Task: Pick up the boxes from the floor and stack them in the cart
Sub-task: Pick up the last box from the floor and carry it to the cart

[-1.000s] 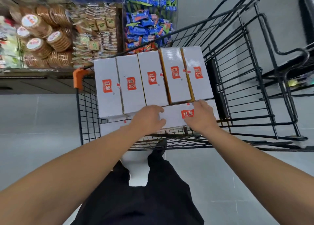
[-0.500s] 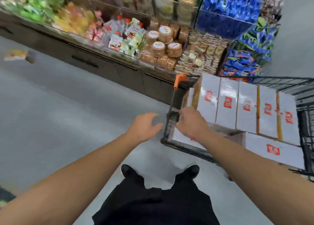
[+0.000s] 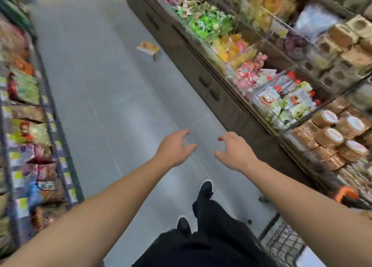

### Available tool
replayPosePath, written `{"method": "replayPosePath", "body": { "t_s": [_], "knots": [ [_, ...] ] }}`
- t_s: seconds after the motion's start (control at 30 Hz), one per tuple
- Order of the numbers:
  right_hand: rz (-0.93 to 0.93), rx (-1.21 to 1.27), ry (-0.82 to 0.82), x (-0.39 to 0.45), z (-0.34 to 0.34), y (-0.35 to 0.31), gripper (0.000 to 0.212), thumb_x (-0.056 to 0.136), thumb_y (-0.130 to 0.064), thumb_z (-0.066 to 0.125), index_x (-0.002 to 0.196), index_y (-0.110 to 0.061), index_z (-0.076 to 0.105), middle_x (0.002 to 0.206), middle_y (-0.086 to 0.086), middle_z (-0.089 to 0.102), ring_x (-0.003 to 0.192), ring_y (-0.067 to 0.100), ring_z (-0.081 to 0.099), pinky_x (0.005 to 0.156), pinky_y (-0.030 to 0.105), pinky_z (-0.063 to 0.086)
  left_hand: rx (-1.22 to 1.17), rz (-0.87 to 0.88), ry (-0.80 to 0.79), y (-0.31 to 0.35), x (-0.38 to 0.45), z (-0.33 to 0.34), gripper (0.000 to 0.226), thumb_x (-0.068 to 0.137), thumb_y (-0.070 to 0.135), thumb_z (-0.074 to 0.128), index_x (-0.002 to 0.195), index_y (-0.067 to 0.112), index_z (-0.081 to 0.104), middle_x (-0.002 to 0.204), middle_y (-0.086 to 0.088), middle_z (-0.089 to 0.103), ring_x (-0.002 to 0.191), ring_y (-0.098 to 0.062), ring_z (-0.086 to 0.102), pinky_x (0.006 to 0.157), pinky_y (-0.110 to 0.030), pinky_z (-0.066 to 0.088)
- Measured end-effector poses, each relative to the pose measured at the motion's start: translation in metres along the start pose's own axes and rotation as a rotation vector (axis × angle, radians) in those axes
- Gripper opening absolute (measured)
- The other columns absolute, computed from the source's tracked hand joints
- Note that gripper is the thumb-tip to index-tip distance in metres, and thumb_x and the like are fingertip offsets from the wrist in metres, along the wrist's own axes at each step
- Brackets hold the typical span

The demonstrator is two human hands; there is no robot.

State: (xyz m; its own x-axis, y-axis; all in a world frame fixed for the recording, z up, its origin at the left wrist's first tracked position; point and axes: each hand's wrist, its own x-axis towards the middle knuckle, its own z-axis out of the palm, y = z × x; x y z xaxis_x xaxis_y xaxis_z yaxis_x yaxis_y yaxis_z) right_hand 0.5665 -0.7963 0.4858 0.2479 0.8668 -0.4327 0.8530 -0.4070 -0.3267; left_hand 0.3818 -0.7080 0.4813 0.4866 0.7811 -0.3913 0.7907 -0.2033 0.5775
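Both of my hands hang in the air over the grey aisle floor, holding nothing. My left hand (image 3: 175, 148) has loosely spread, slightly bent fingers. My right hand (image 3: 233, 150) mirrors it a short way to the right. A box (image 3: 148, 47) with an orange and yellow picture lies on the floor far ahead, close to the base of the right shelf unit. Only a corner of the black wire cart (image 3: 281, 240) shows at the bottom right, with its orange handle end (image 3: 346, 193) above it. The white boxes in the cart are out of view.
A sweets counter (image 3: 231, 97) with clear bins runs along the right side of the aisle. A metal rack of snack bags (image 3: 36, 137) lines the left side. My black shoes (image 3: 205, 190) stand on the grey tiled floor (image 3: 104, 89) between them.
My view has swung left from the cart to the aisle. Both hands left the white boxes in the cart and now hang free over the floor.
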Motion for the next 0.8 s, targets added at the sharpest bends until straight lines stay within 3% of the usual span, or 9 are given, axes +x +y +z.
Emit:
{"method": "replayPosePath", "body": {
  "t_s": [0.23,0.6,0.8],
  "knots": [
    [-0.111,0.032,-0.052,0.173,-0.035,-0.063,0.055,0.089,-0.033,0.062,0.138,-0.010,0.051,0.141,0.009,0.050,0.131,0.025,0.047,0.108,0.033,0.036,-0.123,-0.166,0.086,-0.050,0.113,-0.096,0.046,0.090,0.035,0.061,0.133,0.021,0.055,0.132,0.002,0.060,0.114,-0.016,0.059,0.092,-0.024,0.042],
    [-0.255,-0.028,-0.171,0.409,-0.127,-0.176,0.055,0.090,-0.034,0.061,0.140,-0.013,0.050,0.146,0.006,0.046,0.131,0.024,0.047,0.106,0.032,0.037,-0.260,-0.344,0.312,-0.090,0.273,-0.249,0.050,0.090,0.034,0.062,0.137,0.019,0.052,0.136,0.002,0.057,0.117,-0.017,0.058,0.092,-0.023,0.040],
    [-0.274,-0.058,-0.198,0.548,-0.152,-0.254,0.054,0.090,-0.033,0.060,0.140,-0.013,0.050,0.146,0.006,0.047,0.130,0.026,0.048,0.107,0.034,0.037,-0.294,-0.374,0.337,-0.144,0.384,-0.331,0.052,0.090,0.036,0.060,0.138,0.021,0.050,0.138,0.004,0.055,0.120,-0.016,0.054,0.097,-0.026,0.041]
  ]
}}
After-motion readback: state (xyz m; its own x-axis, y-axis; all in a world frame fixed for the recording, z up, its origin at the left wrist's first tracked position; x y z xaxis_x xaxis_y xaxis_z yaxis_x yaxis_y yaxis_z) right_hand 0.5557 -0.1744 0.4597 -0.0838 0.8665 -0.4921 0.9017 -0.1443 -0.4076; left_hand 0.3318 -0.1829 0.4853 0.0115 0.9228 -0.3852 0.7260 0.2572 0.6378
